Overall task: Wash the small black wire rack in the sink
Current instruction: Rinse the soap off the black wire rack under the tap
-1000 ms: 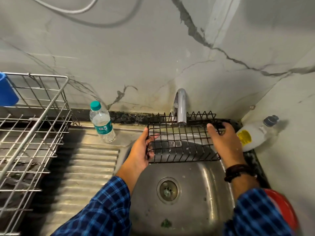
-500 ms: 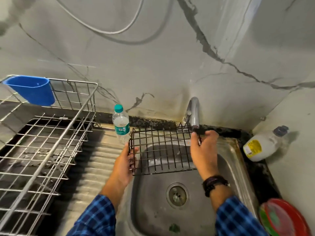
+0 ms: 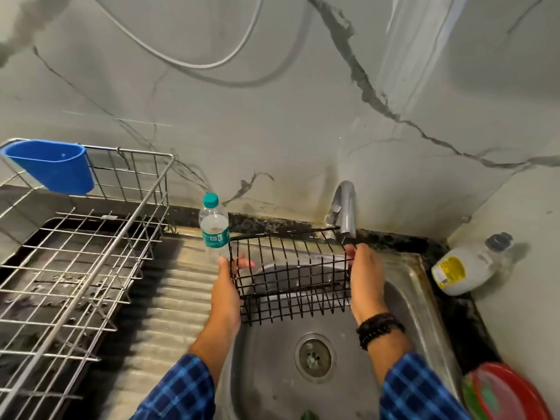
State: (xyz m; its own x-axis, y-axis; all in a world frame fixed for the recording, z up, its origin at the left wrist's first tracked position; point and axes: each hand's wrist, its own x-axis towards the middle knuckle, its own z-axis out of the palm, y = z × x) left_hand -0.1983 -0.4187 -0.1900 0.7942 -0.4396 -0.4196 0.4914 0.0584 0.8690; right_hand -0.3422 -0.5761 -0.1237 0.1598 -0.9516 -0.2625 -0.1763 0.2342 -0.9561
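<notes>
left hand (image 3: pixel 225 287) and right hand (image 3: pixel 365 281) each clasp an end of the black wire rack (image 3: pixel 291 291), whose 10 o'clock corner, swung wide, could topple the water bottle (image 3: pixel 213 228) just beside it.

Illumination is moderate, greenish-grey in cast. The source lies toward 10 o'clock: the large silver wire dish rack (image 3: pixel 91 274) throws a dark shadow toward 3 o'clock over the ribbed steel drainboard (image 3: pixel 181 313). A pale glare streak marks the grey marble wall (image 3: pixel 272 131) at 1 o'clock. Slight motion blur softens the small black wire rack (image 3: pixel 291 284); straight lines bow at the frame edges
</notes>
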